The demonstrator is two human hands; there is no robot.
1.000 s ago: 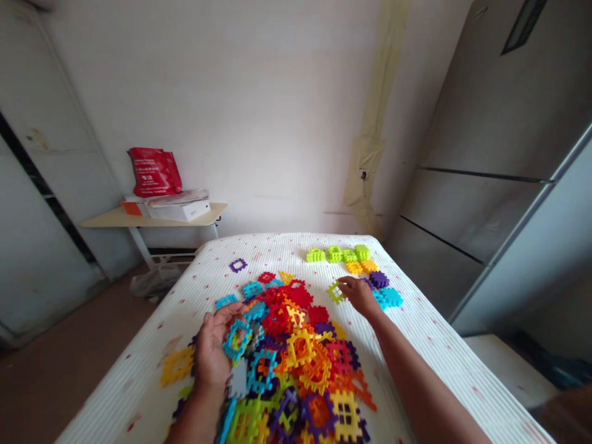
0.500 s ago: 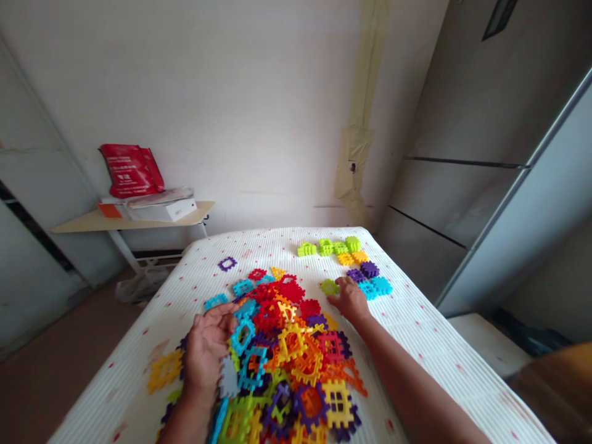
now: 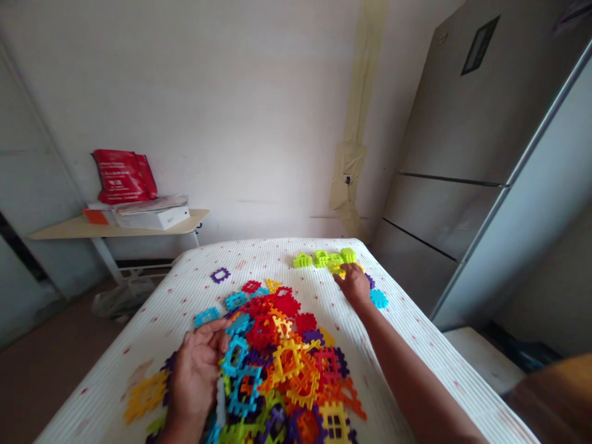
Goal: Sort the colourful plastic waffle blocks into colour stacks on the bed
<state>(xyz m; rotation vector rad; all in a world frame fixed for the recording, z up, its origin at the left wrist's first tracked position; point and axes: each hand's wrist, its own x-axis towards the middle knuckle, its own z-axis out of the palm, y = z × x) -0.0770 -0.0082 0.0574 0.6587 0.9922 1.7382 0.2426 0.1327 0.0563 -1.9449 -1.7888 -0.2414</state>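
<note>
A big heap of interlocking plastic waffle blocks in red, orange, yellow, blue and purple lies on a white ribbed bedspread. My left hand rests palm up at the heap's left edge, fingers apart, next to a pale grey block standing on edge. My right hand is at the far right, its fingertips on a lime green block at the end of a row of lime green blocks. A blue block lies just beyond that hand. The hand hides the blocks behind it.
A single purple block lies apart behind the heap. Beyond the bed's far edge stands a wall-side shelf holding a red bag and white box. A tall grey refrigerator stands to the right. A blurred brown shape fills the lower right corner.
My right hand has moved away from me to the lime green row, and the lime green block has gone from its spot on the bedspread. The view has turned slightly.
</note>
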